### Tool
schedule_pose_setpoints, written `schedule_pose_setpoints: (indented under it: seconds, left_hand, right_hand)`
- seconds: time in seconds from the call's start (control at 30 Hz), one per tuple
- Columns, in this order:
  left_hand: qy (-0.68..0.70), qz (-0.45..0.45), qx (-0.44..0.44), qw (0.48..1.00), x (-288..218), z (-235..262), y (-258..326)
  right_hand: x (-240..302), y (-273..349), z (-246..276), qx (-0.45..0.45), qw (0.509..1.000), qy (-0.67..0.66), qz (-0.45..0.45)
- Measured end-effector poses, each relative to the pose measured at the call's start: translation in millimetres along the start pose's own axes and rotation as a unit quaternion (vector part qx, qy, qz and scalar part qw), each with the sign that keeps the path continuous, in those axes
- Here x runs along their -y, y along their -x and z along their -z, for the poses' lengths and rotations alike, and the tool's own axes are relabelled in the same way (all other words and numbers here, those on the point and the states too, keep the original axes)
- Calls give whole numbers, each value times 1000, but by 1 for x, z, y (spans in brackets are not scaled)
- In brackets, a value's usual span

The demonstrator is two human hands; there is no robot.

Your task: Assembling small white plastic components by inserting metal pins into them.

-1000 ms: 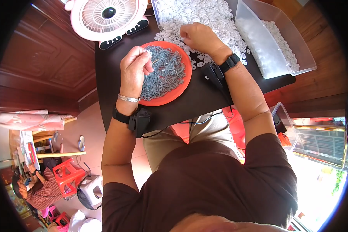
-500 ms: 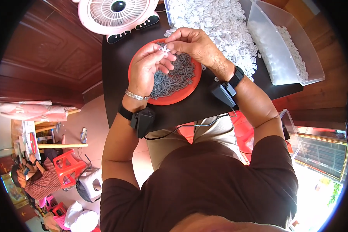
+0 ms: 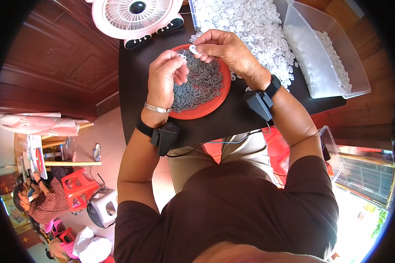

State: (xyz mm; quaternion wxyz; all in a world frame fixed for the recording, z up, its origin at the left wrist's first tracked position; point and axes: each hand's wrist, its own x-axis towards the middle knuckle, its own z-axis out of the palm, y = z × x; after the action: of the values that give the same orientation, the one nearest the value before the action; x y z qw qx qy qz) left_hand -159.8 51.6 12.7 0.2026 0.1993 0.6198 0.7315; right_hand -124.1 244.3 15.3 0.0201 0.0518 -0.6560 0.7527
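Observation:
My left hand [image 3: 166, 70] is closed in a pinch on small white plastic pieces [image 3: 181, 56] above the left side of a round orange-red tray [image 3: 226, 87]. Between the thumb and fingertips of my right hand [image 3: 226, 47] sits an oval white plastic tag [image 3: 193, 49] with a hole in it. The two hands are a little apart. Beneath them the tray is filled with small grey screw-like pieces [image 3: 197, 90]. A big heap of similar white plastic tags [image 3: 245, 26] spreads beyond my right hand.
A pink fan [image 3: 137, 15] stands at the table's far left. To the right, a translucent plastic bin [image 3: 314, 65] holds more white pieces. A cable [image 3: 197, 148] runs between the devices on my wrists. At the lower left, a person [image 3: 48, 204] sits near red stools [image 3: 80, 186].
My hands were together at the white pieces and have moved apart. The right one now shows a single white tag at its fingertips. The view has shifted slightly.

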Motion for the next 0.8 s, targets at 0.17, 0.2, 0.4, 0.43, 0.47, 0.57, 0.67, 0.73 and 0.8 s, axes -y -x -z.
schedule_pose_setpoints:
  seconds: [0.17, 0.2, 0.4, 0.43, 0.47, 0.57, 0.67, 0.73, 0.8]
  left_hand:
    - [-53, -12, -9, 999, 0, -7, 3]
    - [-53, -12, -9, 998, 0, -6, 3]
    - [-61, -19, 4, 998, 0, -7, 3]
    - [-61, -17, 4, 998, 0, -7, 3]
    - [-61, -16, 5, 998, -1, -8, 3]
    - [-58, -18, 7, 998, 0, -8, 4]
    - [-64, -19, 7, 998, 0, -8, 3]
    - [-68, -21, 0, 997, 0, -9, 3]
    - [-71, -24, -7, 997, 0, -10, 4]
  right_hand:
    - [1, 1, 0, 9, 1000, 11, 18]
    - [1, 1, -1, 9, 1000, 11, 18]
    - [2, 2, -3, 15, 1000, 10, 22]
    - [2, 2, -3, 17, 1000, 10, 23]
    - [2, 2, -3, 20, 999, 11, 25]
    - [1, 2, -2, 21, 999, 17, 26]
    - [3, 3, -4, 24, 998, 29, 46]
    - [3, 4, -5, 24, 997, 45, 63]
    - [4, 5, -5, 24, 995, 62, 80]
